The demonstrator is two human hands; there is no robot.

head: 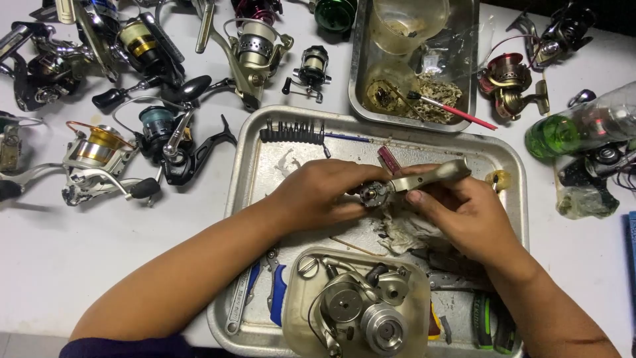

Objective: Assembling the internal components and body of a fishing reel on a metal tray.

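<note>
A big white table [59, 258] fills almost everything. The light on it is bright and even. Past the table's far right corner it is dark. Below its near left edge shows a strip of grey floor [26, 345].

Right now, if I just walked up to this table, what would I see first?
First, the two hands in the middle, over the big metal tray: the left hand and the right hand hold a small reel part between them. Next, the many fishing reels scattered on the white table at the upper left. Right below the hands, a clear tub holds shiny silver reel pieces.
</note>
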